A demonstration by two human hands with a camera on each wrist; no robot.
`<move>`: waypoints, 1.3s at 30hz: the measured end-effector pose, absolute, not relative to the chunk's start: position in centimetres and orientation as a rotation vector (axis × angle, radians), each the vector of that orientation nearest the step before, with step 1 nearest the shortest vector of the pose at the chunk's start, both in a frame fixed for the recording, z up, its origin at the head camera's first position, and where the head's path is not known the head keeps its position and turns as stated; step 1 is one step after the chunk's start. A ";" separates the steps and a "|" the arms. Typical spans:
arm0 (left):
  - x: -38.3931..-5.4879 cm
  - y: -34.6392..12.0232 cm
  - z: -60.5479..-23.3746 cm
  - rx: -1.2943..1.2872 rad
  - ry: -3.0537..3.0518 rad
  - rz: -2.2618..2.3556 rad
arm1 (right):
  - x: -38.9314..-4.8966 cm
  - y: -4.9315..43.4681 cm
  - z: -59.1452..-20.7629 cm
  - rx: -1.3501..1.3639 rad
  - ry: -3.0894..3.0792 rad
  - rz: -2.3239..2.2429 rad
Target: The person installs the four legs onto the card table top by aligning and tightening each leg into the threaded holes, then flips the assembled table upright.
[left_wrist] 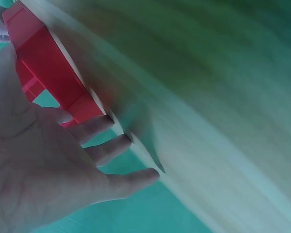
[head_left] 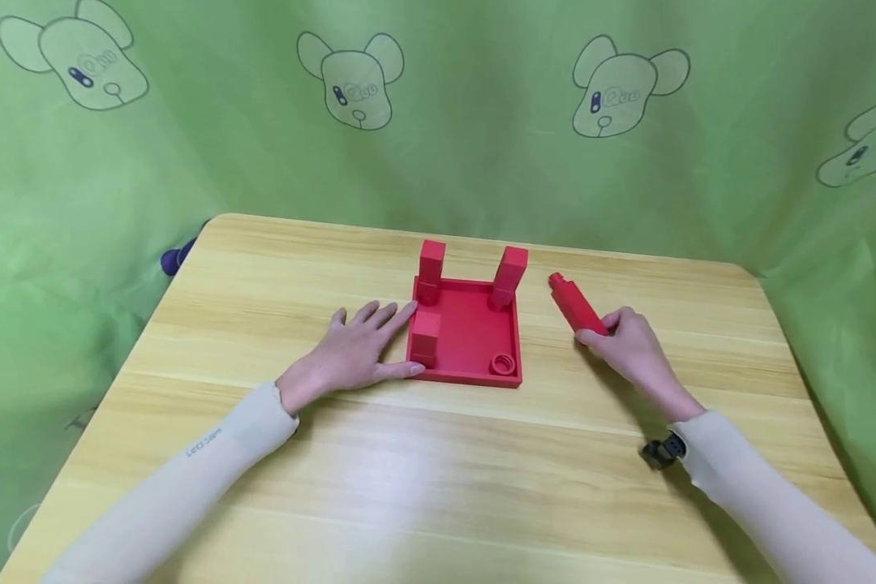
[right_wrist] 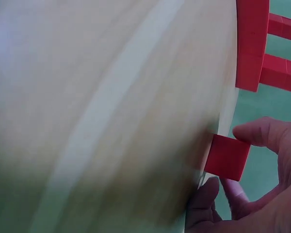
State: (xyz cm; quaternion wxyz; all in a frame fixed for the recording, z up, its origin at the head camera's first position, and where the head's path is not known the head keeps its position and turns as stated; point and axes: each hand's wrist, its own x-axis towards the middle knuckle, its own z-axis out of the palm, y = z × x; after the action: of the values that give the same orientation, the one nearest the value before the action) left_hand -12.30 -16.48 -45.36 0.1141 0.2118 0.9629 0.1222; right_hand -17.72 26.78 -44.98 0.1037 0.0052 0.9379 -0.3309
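Observation:
A square red tray (head_left: 474, 332) with a raised rim lies on the wooden table, square posts standing at three of its corners. At its near right corner sits a threaded ring socket (head_left: 503, 364) with no post on it. My left hand (head_left: 354, 349) rests spread beside the tray, its thumb and a fingertip touching the left side; the left wrist view shows the fingers straight. To the right of the tray, my right hand (head_left: 631, 345) pinches a loose red post (head_left: 578, 308) by its square end. The post's threaded tip points away and to the left, and its square end face shows in the right wrist view.
The pale wooden table (head_left: 380, 487) has rounded far corners. Behind it and along both sides hangs a green curtain (head_left: 467, 178) with bear-head outlines. A dark blue object (head_left: 175, 258) peeks out past the far left table edge.

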 end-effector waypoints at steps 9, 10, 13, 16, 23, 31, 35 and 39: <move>-12.4 -16.4 -45.6 0.630 2.805 0.405 | -16.4 28.0 -44.5 0.234 2.731 -1.255; -12.4 -16.4 -45.6 0.635 2.805 0.408 | -16.3 28.0 -44.4 0.282 2.731 -1.323; -12.4 -16.6 -45.7 0.646 2.810 0.406 | -16.0 27.7 -43.8 0.393 2.757 -1.526; -12.3 -16.7 -45.7 0.636 2.811 0.409 | -15.8 27.1 -43.5 0.468 2.695 -1.807; -12.2 -16.8 -45.4 0.625 2.808 0.446 | -15.4 25.4 -43.0 0.427 2.343 -2.466; -12.4 -16.6 -45.5 0.621 2.804 0.431 | -14.0 22.7 -42.0 0.146 1.859 -2.891; -12.4 -16.7 -45.5 0.618 2.808 0.437 | -13.2 21.2 -41.8 -0.050 1.772 -2.908; -12.2 -16.8 -45.6 0.611 2.811 0.437 | -12.6 20.1 -42.3 -0.214 1.829 -2.805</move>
State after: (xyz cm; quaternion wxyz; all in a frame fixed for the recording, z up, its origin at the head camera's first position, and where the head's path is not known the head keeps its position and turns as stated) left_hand -12.21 -16.85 -45.61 0.1157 0.2085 0.9597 0.1490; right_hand -12.59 20.10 -42.27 -0.1067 -0.0633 0.5421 -0.8311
